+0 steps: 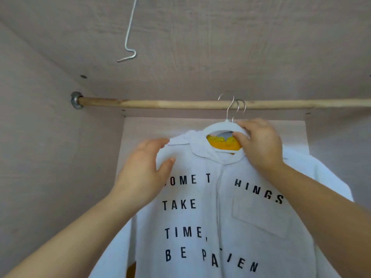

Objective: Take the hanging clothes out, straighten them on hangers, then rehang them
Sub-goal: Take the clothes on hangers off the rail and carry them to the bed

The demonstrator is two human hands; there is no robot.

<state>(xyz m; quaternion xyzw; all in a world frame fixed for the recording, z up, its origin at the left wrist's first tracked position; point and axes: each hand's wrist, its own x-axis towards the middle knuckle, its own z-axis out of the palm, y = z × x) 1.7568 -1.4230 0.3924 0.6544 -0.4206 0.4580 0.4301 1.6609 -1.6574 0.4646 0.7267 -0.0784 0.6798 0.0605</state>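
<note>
Both hands at a printed shirt on its hanger, inside a wardrobe.

Your right hand (259, 145) is reaching up from the lower right with the forearm extended, its fingers curling over the neck of the white hanger (217, 127) and the thumb pressing from beneath. Your left hand (144, 173) is rising from the lower left, fingers loose and spread, holding nothing, thumb tip lying by the shoulder of the white shirt (200, 217). The shirt is hanging on that hanger, facing you, in front of a yellow garment (222, 143). The hanger's hook is crossing the wooden rod (160, 104) beside two others; whether it is resting there cannot be told.
</note>
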